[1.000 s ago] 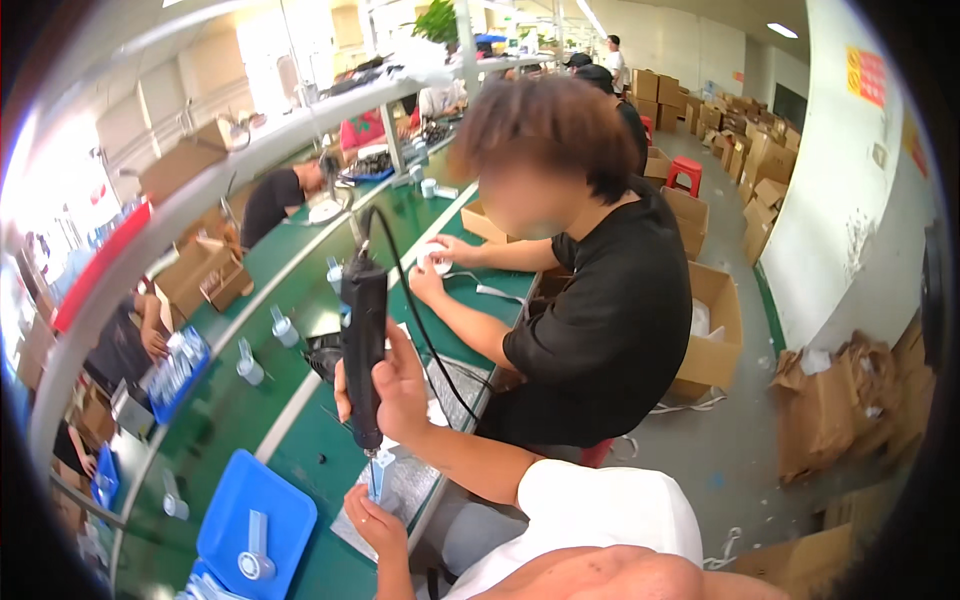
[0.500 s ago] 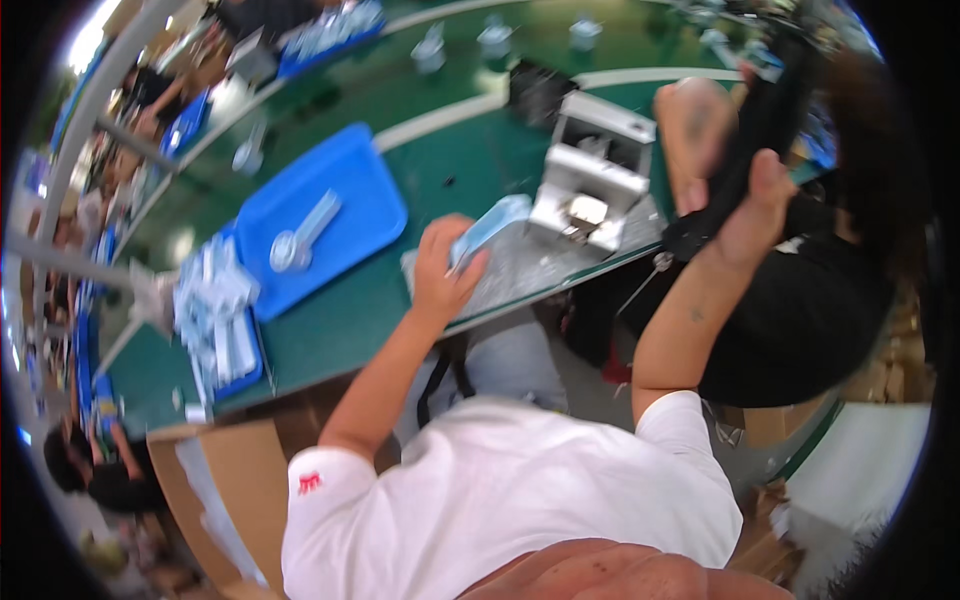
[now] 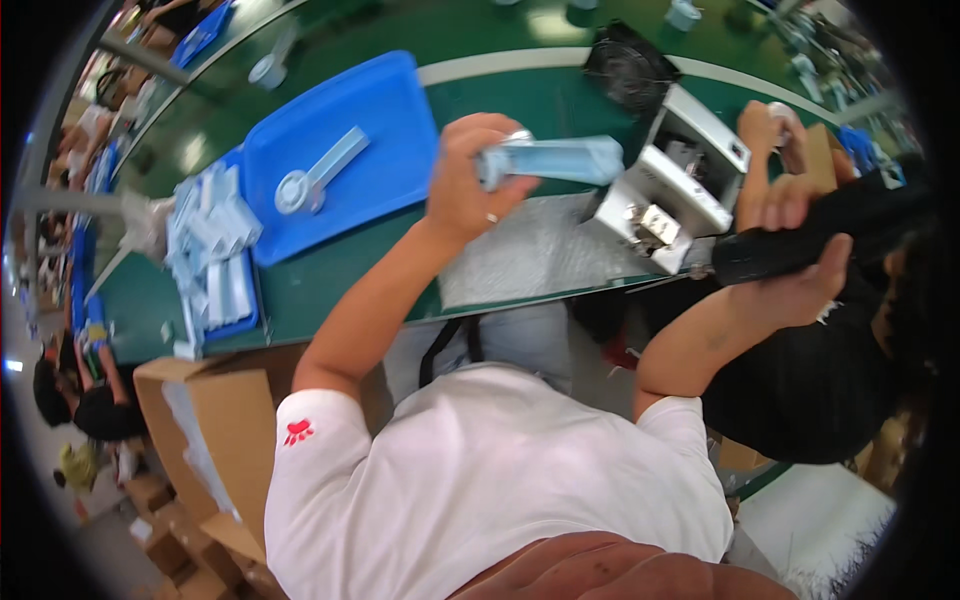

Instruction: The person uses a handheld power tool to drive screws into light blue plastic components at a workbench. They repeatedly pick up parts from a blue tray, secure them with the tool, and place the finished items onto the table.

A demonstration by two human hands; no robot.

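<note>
My left hand point(image 3: 465, 185), a ring on one finger, is raised above the table and closed round a light blue plastic piece point(image 3: 570, 160). Its long hollow handle points right, towards a white metal fixture point(image 3: 690, 200); my fingers partly cover its rounded end. At the right, my right hand point(image 3: 800, 290) grips a long, black, roughly cylindrical thing point(image 3: 790, 240) from below, thumb up along its side. Its exact kind is unclear. A similar light blue piece with a round head point(image 3: 335, 170) lies in the blue tray point(image 3: 400, 90) to the left.
Several light blue handle parts point(image 3: 210, 240) are heaped left of the tray. A clear plastic sheet point(image 3: 530, 250) lies before the fixture, a black bag point(image 3: 630, 70) behind it. A co-worker's hand point(image 3: 762, 130) is at right. An open cardboard box point(image 3: 240, 440) stands below the table's left edge.
My left hand has lifted the light blue piece up and right, its handle now nearly level. My right hand and the black thing have swung lower and right, from steep to nearly level. The view has shifted.
</note>
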